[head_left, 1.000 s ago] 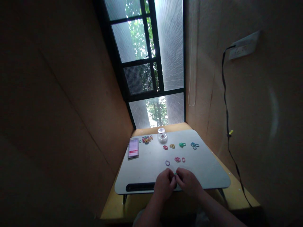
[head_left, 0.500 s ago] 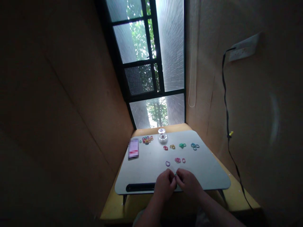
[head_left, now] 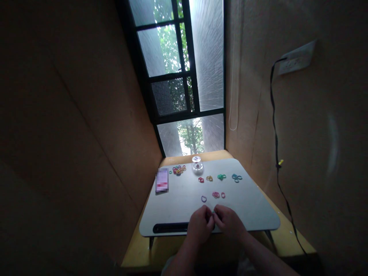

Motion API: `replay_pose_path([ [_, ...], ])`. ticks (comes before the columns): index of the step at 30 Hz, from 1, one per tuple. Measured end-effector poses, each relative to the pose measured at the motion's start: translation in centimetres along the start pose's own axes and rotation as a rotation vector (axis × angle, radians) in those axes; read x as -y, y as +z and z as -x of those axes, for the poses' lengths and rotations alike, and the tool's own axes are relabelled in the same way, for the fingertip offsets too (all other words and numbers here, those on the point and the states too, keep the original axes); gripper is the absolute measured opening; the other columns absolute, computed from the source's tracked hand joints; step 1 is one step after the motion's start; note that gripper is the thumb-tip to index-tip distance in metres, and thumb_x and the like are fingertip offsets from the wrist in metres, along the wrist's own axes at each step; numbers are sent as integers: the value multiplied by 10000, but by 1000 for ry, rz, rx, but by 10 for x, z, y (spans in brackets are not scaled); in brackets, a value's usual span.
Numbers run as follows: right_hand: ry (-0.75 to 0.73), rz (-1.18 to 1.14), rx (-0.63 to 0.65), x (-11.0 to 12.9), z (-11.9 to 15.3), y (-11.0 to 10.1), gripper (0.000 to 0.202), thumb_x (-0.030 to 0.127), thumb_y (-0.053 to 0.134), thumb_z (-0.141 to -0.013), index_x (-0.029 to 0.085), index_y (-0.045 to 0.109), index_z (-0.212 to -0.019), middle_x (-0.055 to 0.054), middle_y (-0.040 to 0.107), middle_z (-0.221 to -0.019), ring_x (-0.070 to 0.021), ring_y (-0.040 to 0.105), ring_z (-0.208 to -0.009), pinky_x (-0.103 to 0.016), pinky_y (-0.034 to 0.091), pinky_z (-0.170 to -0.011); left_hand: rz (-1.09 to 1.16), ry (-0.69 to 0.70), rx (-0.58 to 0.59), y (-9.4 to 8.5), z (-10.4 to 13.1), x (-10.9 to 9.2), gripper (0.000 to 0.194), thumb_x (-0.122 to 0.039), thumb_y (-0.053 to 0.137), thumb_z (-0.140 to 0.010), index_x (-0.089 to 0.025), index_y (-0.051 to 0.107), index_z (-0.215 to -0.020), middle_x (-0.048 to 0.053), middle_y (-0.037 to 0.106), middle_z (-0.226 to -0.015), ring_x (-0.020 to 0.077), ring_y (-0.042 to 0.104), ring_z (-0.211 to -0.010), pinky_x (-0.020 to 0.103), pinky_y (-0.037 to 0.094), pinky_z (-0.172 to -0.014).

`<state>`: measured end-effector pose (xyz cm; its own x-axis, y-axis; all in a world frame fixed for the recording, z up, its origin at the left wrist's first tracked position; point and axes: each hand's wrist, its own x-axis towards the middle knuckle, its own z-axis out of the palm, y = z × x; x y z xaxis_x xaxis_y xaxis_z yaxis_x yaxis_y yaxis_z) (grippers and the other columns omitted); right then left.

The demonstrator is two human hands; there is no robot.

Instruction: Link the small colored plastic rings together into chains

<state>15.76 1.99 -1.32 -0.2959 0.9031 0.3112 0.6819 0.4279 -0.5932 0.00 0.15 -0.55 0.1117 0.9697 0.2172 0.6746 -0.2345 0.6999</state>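
Observation:
My left hand (head_left: 201,223) and my right hand (head_left: 228,220) meet over the near edge of a white lap table (head_left: 172,207). Both are closed, fingertips pinched together. A speck of a small green band (head_left: 213,211) shows between them; most of it is hidden by the fingers. Just beyond my hands lie a purple band (head_left: 204,199), a cluster of pink bands (head_left: 215,194) and a single pink band (head_left: 223,195). Farther back, small heaps are grouped by colour: red bands (head_left: 201,179), yellow bands (head_left: 209,178), green bands (head_left: 221,176) and blue bands (head_left: 237,178).
A mixed heap of bands (head_left: 179,170) sits at the far left, beside a phone-like object with a blurred face (head_left: 162,180). A clear jar (head_left: 197,167) stands at the back. The table's black slot (head_left: 171,228) runs along the near edge. A black cord (head_left: 274,126) hangs on the right wall.

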Motion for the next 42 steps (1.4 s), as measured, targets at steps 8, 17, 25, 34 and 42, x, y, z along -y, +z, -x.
replay_pose_path([
  [8, -2, -4, 9, -2, -1, 1, 152, 236, 456, -836, 203, 466, -687, 6, 564, -670, -138, 497, -629, -253, 301, -594, -9, 14, -1, 2, 0, 3, 53, -234, 550, -820, -194, 554, -785, -8, 597, -712, 125, 504, -647, 238, 320, -596],
  [17, -15, 14, 0, -5, 0, 4, 161, 243, 457, -837, 203, 448, -681, 16, 543, -660, -136, 487, -625, -256, 286, -593, -26, 15, 5, 2, 0, 3, 42, -223, 547, -816, -193, 552, -786, -16, 597, -715, 117, 505, -648, 230, 322, -599],
  [25, -10, 10, -3, -5, 0, 4, 163, 239, 457, -840, 205, 442, -682, 15, 539, -657, -134, 480, -616, -257, 282, -586, -28, 19, 0, 2, 0, 2, 47, -227, 549, -816, -194, 551, -784, -20, 592, -710, 114, 502, -645, 233, 318, -597],
  [34, -26, 9, -6, -5, 0, 3, 155, 237, 463, -836, 203, 453, -685, 12, 549, -662, -133, 481, -615, -252, 284, -583, -32, 27, -8, 2, 1, 3, 46, -223, 546, -817, -192, 552, -783, -16, 591, -711, 116, 501, -647, 234, 318, -597],
  [42, -21, 14, -14, -3, 1, 2, 162, 237, 458, -834, 205, 455, -675, 12, 543, -651, -133, 472, -602, -254, 277, -575, -13, 19, -4, 1, 2, 0, 66, -235, 547, -828, -193, 549, -777, -17, 589, -692, 112, 497, -624, 233, 311, -587],
])
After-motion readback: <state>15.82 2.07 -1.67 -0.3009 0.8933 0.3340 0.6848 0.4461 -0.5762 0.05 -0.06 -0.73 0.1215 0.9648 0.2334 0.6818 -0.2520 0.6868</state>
